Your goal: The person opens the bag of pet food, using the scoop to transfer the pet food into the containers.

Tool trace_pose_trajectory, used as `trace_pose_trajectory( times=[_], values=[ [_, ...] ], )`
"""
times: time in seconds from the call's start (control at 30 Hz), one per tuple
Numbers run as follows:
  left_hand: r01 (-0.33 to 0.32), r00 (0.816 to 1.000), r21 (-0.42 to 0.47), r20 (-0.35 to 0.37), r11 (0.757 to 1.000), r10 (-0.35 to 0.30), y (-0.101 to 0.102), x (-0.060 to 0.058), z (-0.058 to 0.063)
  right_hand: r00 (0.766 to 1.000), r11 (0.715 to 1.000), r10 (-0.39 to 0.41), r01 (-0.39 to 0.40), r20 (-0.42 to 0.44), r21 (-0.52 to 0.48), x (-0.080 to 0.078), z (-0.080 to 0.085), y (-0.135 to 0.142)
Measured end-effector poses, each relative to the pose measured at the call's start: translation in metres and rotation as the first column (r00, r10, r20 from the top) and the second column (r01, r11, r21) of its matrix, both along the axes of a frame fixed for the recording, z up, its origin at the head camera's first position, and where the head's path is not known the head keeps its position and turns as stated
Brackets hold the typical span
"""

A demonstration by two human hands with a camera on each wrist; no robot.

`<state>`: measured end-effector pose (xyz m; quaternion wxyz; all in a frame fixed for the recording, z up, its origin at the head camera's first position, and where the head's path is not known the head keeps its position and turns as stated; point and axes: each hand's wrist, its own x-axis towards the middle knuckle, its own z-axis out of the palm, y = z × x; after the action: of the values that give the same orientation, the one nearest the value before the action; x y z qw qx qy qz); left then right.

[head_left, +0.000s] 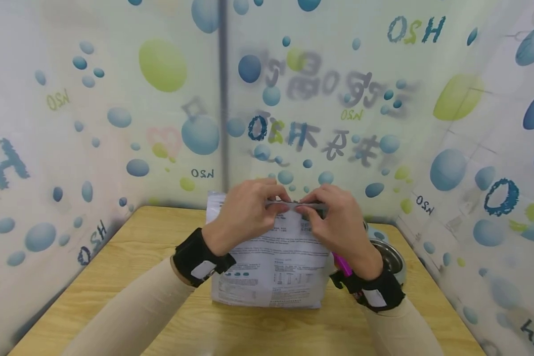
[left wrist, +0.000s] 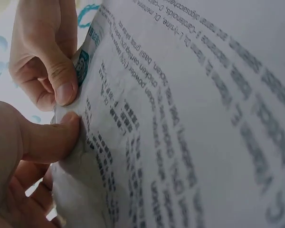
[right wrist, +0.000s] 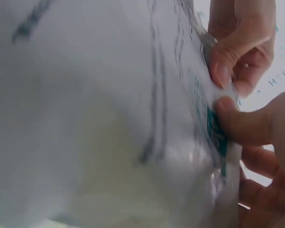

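Observation:
A white food bag (head_left: 267, 277) with printed text stands upright on the table, its printed side facing me. At its top edge, my left hand (head_left: 246, 207) pinches the rim between thumb and fingers. My right hand (head_left: 340, 225) pinches the same edge just beside it, the two thumbs almost meeting. In the left wrist view, the left thumb (left wrist: 52, 137) presses on the printed face close to the edge. The right wrist view shows the right thumb (right wrist: 247, 124) on the bag by a teal printed patch (right wrist: 217, 135). The bag's contents are hidden.
A metal bowl (head_left: 400, 262) sits right of the bag, partly behind my right wrist. Something magenta (head_left: 342, 264) shows between that wrist and the bag. The wooden table (head_left: 160, 237) is enclosed by curtains (head_left: 93, 148) printed with bubbles and letters.

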<state>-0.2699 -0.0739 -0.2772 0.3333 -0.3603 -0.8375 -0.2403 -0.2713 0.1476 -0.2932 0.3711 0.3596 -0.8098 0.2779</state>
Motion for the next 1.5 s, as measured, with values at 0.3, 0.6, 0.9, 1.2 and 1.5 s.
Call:
trace_pose_trajectory(
  times=[0.3, 0.6, 0.9, 1.2, 1.5],
  values=[
    [-0.033, 0.999, -0.012, -0.012, 0.999, 0.033, 0.001, 0.000, -0.001, 0.999, 0.998, 0.030, -0.030, -0.014, -0.054, -0.002, -0.004, -0.001],
    [-0.004, 0.995, -0.053, 0.099, 0.999, 0.009, -0.016, -0.002, 0.003, 0.989, 0.988, 0.101, -0.086, 0.108, -0.131, -0.003, -0.003, 0.013],
    [-0.002, 0.999, -0.015, 0.052, 1.000, 0.003, -0.016, -0.003, 0.003, 0.992, 0.980, 0.105, -0.091, 0.071, -0.174, -0.005, -0.004, 0.012],
    [-0.054, 0.991, -0.035, 0.125, 0.998, 0.058, -0.036, -0.005, 0.005, 0.994, 0.972, 0.066, -0.044, 0.090, -0.229, 0.019, 0.012, 0.007],
    [-0.110, 0.985, 0.007, 0.137, 0.994, 0.108, -0.073, -0.007, -0.005, 0.989, 0.968, 0.038, 0.000, 0.145, -0.250, 0.021, 0.009, 0.016]
  ],
)
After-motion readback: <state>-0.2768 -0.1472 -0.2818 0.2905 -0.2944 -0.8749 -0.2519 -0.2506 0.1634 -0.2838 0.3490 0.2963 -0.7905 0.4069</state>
